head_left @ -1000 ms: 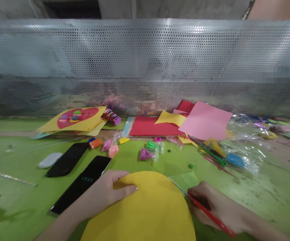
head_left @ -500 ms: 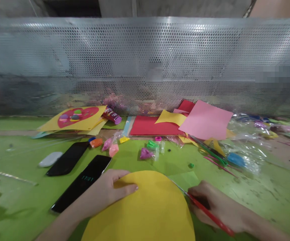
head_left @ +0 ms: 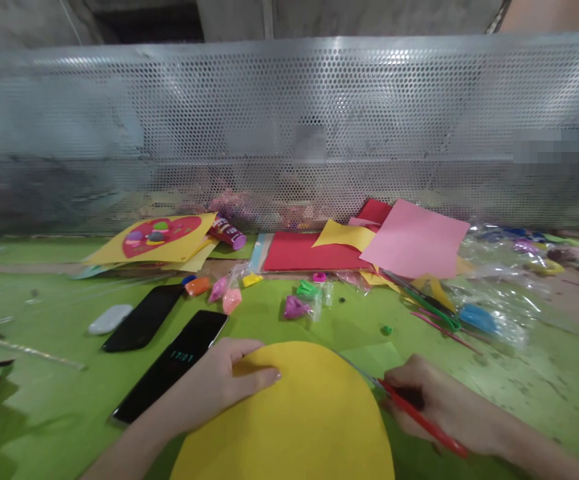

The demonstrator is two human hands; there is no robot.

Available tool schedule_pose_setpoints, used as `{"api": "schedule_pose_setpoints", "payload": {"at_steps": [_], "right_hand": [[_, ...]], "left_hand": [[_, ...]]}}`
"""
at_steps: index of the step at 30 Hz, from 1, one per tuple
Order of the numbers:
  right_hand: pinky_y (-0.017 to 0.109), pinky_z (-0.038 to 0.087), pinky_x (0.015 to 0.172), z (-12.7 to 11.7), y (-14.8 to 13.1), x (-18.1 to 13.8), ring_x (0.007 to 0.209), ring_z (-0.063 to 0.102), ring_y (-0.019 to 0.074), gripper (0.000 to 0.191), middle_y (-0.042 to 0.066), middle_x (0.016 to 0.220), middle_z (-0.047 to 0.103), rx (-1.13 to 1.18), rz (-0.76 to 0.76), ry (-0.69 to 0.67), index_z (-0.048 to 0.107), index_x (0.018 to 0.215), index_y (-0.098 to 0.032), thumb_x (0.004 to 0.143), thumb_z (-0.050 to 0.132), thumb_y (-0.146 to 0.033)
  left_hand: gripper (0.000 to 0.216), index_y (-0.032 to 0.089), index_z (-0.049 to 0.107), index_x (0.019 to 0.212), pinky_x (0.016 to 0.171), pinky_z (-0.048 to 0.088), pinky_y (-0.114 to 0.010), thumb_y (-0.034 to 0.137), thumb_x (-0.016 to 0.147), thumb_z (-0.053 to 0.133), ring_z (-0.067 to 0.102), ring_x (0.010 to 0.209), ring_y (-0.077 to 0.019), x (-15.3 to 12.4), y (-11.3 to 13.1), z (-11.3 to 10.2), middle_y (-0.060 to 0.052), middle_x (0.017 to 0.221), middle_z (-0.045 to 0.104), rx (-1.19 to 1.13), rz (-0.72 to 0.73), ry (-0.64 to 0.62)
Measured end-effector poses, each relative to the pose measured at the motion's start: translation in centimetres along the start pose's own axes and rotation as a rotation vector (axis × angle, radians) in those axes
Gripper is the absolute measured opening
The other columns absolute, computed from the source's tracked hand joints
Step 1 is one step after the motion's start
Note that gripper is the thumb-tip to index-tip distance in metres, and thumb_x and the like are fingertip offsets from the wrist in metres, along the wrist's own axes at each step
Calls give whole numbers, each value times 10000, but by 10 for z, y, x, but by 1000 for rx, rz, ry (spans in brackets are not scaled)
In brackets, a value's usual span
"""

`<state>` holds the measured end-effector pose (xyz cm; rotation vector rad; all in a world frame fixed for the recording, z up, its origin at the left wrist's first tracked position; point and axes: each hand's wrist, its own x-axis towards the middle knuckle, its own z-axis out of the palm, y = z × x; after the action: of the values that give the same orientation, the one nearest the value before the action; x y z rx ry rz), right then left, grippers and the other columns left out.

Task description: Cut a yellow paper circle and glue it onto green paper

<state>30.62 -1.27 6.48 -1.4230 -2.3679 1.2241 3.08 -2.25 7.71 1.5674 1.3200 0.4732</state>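
A sheet of yellow paper with a rounded top edge lies in front of me at the bottom of the view. My left hand pinches its upper left part, thumb on top and the other fingers partly hidden. At the right edge of the sheet, my right hand is closed round red-handled scissors, seen almost edge-on. Their thin metal blades run along the curved paper edge. A pale green paper piece lies just beyond the blades.
Two black phones and a white oval case lie left. Small clay packets dot the green table. Behind are a heart card, red paper, pink paper, green-handled scissors and a perforated metal panel.
The view has shifted slightly, so the table items appear a little further right. Both hands keep their hold on the paper and the scissors, with very little movement.
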Motion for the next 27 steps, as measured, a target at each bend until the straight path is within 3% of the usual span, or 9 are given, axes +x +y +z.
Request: {"api": "schedule_pose_setpoints", "payload": {"at_steps": [6, 27], "right_hand": [[184, 222, 404, -1, -1, -4, 457, 308, 65, 211, -59, 487, 313, 7, 35, -4, 298, 522, -182, 666, 453, -168], [197, 177, 392, 5, 0, -3, 449, 260, 53, 182, -70, 467, 295, -47, 14, -29, 308, 510, -173, 632, 424, -103]], "left_hand": [[335, 155, 636, 811, 595, 441, -244, 465, 731, 536, 584, 718, -190, 5, -12, 3, -20, 776, 644, 29, 21, 8], [348, 173, 630, 770, 579, 424, -243, 494, 695, 522, 567, 688, -188, 5, -11, 7, -10, 739, 631, 106, -20, 33]]}}
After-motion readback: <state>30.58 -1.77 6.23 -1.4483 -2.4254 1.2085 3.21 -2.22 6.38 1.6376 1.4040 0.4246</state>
